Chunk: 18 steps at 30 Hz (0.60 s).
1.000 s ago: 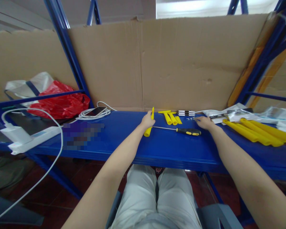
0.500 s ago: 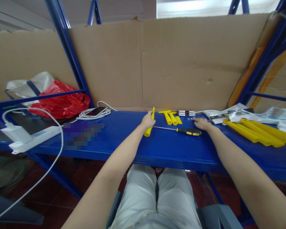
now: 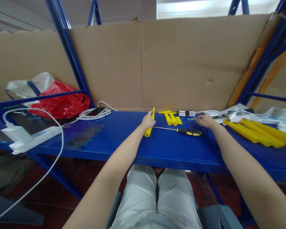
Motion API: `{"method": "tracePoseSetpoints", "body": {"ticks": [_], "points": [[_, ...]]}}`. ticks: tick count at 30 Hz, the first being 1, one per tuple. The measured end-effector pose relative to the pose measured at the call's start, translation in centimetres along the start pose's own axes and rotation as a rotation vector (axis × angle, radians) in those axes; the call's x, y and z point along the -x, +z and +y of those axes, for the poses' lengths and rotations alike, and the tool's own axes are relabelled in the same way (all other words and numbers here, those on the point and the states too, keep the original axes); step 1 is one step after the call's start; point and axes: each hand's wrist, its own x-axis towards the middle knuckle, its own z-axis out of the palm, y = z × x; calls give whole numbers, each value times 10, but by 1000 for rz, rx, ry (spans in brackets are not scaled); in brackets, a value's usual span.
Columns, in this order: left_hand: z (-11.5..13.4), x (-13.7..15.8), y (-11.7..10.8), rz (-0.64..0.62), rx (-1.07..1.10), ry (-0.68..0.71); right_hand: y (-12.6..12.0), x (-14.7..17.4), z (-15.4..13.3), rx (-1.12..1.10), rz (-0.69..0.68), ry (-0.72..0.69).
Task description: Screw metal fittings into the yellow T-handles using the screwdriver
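Observation:
My left hand (image 3: 147,121) is closed around a yellow plastic T-shaped piece (image 3: 148,132), whose tubular end points toward me. Just right of it, a screwdriver (image 3: 188,131) with a black and yellow handle lies on the blue shelf, its tip close to the held piece. Several small silvery bits, apparently screws (image 3: 189,119), are scattered near my right hand (image 3: 204,121). That hand's fingers are pinched together; anything between them is too small to make out. More yellow T-shaped pieces (image 3: 168,118) lie behind the screwdriver.
Yellow half-round lengths (image 3: 259,132) and clear plastic packets (image 3: 240,114) lie at the right. Small white-and-dark packs (image 3: 186,113) sit by the cardboard wall (image 3: 181,63). To the left are a phone (image 3: 97,110), coiled white cable (image 3: 85,114), red bag (image 3: 62,100) and power strip (image 3: 38,139).
My right hand has drawn slightly right, away from the small bits, with its fingers now pinched. My left hand and the yellow piece have stayed in place.

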Motion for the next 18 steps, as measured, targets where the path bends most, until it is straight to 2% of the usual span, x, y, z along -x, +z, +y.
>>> {"method": "tracePoseSetpoints", "body": {"ticks": [1,2,5,7,9,12,15,18], "points": [[0,0,0,0,1,2,-5,4,-5,-92,-47,66],[-1,-1,0,0,2,5,-11,8,-12,-135,-61,72],[-2,-2,1,7,10,8,-24,25,-33,-295,-175,32],[-3,-3,1,9,12,7,-31,37,-46,-319,-285,-17],[-4,-4,2,9,13,5,-35,46,-54,-275,-389,-67],[-4,-5,2,10,12,7,-37,53,-61,-140,-473,-209],[-5,-5,3,12,7,8,-35,56,-67,-25,-515,-303],[-5,-5,3,14,0,2,-31,57,-72,65,-504,-307]]}}
